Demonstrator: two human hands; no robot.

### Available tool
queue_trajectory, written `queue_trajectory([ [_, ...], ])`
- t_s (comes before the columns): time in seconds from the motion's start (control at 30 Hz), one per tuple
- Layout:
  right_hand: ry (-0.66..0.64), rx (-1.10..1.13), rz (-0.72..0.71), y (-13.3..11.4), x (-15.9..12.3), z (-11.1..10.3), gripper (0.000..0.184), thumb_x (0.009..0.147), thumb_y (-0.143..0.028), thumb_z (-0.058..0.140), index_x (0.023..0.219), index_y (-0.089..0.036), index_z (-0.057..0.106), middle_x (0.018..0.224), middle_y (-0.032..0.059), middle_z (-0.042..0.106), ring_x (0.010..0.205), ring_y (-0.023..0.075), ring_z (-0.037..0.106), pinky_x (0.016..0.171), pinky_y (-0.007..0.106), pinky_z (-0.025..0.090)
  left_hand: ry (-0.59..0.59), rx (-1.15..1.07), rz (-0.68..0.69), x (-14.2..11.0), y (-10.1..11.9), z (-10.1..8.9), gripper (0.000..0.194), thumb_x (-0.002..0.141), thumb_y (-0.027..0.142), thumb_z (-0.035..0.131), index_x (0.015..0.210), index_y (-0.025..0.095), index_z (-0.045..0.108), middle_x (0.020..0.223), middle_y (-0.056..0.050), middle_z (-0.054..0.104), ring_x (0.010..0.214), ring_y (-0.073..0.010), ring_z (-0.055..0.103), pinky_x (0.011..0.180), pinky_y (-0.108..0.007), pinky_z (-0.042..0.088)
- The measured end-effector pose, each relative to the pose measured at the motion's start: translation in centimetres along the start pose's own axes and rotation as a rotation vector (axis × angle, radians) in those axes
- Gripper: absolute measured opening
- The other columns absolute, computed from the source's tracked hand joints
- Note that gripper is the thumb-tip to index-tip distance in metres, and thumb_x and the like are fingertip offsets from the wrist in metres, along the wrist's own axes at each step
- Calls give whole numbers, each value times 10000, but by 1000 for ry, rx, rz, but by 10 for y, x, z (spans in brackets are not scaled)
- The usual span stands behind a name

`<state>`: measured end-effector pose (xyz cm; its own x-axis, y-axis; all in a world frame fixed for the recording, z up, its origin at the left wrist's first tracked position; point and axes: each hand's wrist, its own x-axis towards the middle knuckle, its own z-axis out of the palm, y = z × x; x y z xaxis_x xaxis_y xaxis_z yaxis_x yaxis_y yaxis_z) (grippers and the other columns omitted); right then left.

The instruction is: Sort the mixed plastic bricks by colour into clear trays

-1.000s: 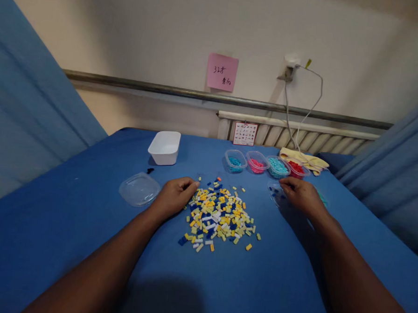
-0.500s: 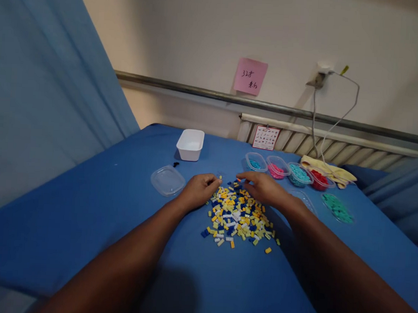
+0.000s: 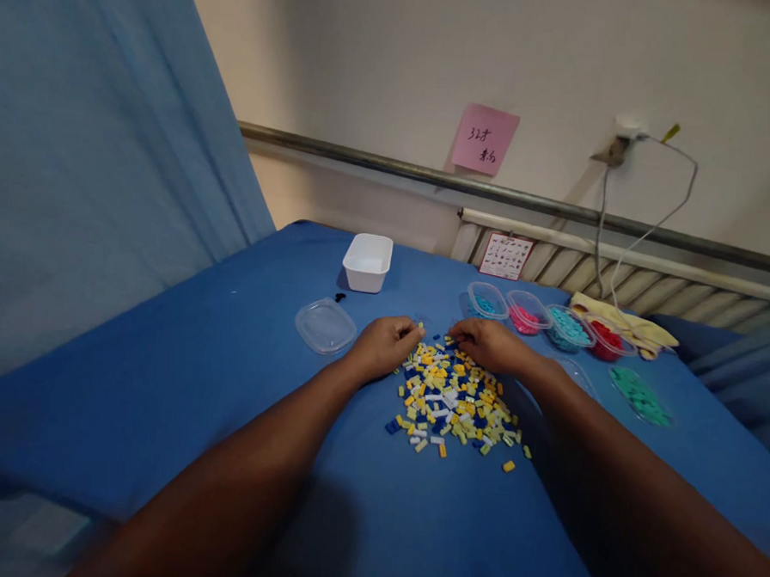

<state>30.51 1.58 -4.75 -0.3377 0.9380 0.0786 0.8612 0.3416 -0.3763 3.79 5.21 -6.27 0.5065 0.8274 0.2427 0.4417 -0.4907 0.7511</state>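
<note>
A loose pile of small toy bricks [image 3: 450,399] in yellow, pale green, white and dark blue lies on the blue cloth between my hands. My left hand [image 3: 385,349] rests at the pile's far left edge, thumb and fingers drawn together; what they hold, if anything, is hidden. At the far edge of the pile, my right hand [image 3: 486,344] reaches down with its fingertips pinched among the bricks. Whether a brick is between them is too small to tell. A clear lid [image 3: 325,326] lies left of my left hand.
A white tub [image 3: 367,263] stands at the back. Clear tubs of blue [image 3: 483,306], pink [image 3: 525,318], turquoise [image 3: 569,327] and red bricks [image 3: 607,336] line the back right, near a yellow cloth [image 3: 628,325]. Green bricks [image 3: 639,397] lie in a clear shallow container nearer me.
My right hand has moved left from the clear lid with dark blue bricks to the pile's far edge. An orange brick there is no longer visible. My left hand stays beside the pile; the view has turned left.
</note>
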Motion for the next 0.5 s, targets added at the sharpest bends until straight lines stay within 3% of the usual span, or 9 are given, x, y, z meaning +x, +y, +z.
queue_trajectory([
  [0.27,114,38,59,12,-26,-9,309,1004,-207,621,1257,-189,798,1115,95,848,962,246,786,852,339,597,-4,-14,-7,0,-1,0,451,1009,543,565,733,196,647,669,15,567,687,-169,526,620,-298,313],
  [0.4,168,9,98,20,-35,-15,306,992,-169,611,1220,-193,814,1208,111,834,1086,271,777,967,384,595,-18,11,-9,1,0,-1,462,1014,547,552,721,196,624,656,21,545,663,-164,505,616,-304,299],
  [0.5,144,-23,65,16,-27,-13,314,978,-137,616,1193,-214,830,1208,92,832,1136,265,756,1022,372,568,-13,21,-12,1,0,-1,461,1014,554,556,736,196,643,658,19,552,671,-170,512,617,-305,300],
])
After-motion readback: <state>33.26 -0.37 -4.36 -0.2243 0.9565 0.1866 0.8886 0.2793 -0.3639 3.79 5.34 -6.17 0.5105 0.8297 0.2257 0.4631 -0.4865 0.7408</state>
